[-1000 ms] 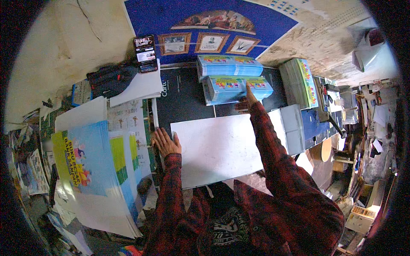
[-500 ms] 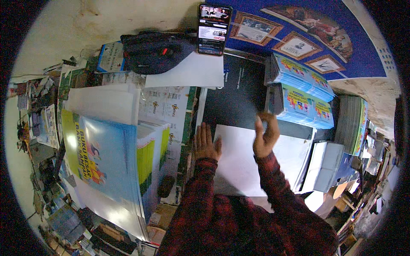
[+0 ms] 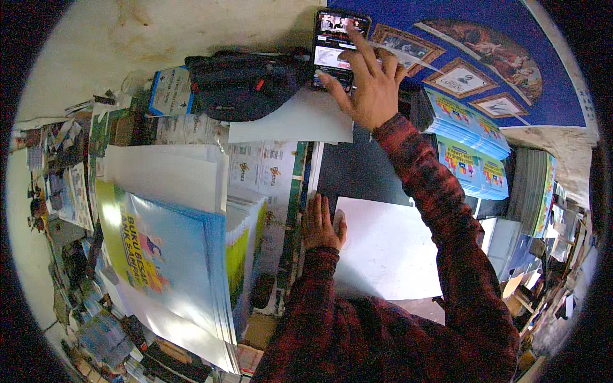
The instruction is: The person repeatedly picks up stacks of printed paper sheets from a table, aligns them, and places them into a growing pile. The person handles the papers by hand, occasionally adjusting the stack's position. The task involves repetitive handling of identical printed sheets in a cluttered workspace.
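The right hand (image 3: pixel 370 83) reaches far forward with fingers spread, its grip open and closed on nothing, the fingertips touching the lit screen of a phone (image 3: pixel 338 41) that stands propped upright at the far edge of the table (image 3: pixel 357 169), against the wall. The left hand (image 3: pixel 321 225) lies flat, fingers together and palm down, its grip likewise open, pressing on the near left edge of a white sheet (image 3: pixel 393 252) that rests on the dark table surface just in front of the person. Beside the phone, to its left, sits a black bag (image 3: pixel 246 83), with another white sheet (image 3: pixel 294 121) lying just below it and partly under the bag. To the right of the outstretched arm stand stacks of blue printed booklets (image 3: pixel 472 147), and behind them a blue poster (image 3: pixel 485 57) with framed pictures hangs on the wall. On the left side a thick pile of large prints (image 3: pixel 172 255) in blue and yellow leans near the table's edge. The likely trouble here lies with the phone: it stands on end, so a firm tap or swipe could tip it flat or slide it off its prop. The long reach also brings the sleeve close to the booklets, which it might brush askew, and the white sheet could shift if the left hand eases its pressure.
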Demonstrator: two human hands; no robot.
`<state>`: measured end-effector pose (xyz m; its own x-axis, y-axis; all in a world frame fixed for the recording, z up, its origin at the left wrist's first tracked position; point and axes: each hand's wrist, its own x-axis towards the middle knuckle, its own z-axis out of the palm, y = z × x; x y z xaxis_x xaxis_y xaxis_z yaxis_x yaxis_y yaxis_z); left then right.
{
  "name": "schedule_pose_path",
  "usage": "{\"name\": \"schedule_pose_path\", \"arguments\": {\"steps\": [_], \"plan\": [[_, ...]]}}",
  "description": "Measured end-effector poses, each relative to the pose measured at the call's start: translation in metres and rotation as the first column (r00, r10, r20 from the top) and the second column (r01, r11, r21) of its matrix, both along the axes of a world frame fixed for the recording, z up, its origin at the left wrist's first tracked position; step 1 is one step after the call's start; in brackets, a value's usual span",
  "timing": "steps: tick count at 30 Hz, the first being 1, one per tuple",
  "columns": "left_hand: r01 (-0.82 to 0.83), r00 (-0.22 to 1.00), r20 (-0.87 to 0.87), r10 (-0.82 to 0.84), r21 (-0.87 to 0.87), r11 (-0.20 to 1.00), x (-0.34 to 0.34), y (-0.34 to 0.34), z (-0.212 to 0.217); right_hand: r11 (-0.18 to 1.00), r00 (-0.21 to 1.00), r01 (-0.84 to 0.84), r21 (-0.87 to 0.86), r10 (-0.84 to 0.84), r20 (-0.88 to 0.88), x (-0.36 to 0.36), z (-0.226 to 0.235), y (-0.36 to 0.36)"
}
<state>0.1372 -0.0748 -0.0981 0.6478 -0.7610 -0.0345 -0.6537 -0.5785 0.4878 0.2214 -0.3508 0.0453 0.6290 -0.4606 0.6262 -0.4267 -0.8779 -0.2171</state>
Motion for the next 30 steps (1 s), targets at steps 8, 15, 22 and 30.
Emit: {"name": "schedule_pose_path", "arguments": {"steps": [8,15,22,30], "plan": [[0.011,0.999,0.052,-0.014,0.054,0.998,-0.002,0.001,-0.001,1.0,0.992,-0.006,-0.015,0.008,0.125,-0.01,-0.011,-0.001],[0.001,0.996,0.094,-0.007,0.067,0.998,-0.003,-0.001,0.0,0.998,0.954,0.028,-0.058,-0.009,0.3,0.005,-0.003,-0.006],[-0.012,0.998,0.061,0.011,0.017,1.0,-0.002,-0.001,0.001,0.998,0.966,0.043,-0.041,-0.031,0.255,0.011,0.005,-0.005],[-0.026,0.998,0.063,0.025,0.013,1.0,-0.002,0.0,-0.001,1.0,0.96,-0.013,-0.009,0.015,0.28,0.012,-0.006,-0.006]]}}
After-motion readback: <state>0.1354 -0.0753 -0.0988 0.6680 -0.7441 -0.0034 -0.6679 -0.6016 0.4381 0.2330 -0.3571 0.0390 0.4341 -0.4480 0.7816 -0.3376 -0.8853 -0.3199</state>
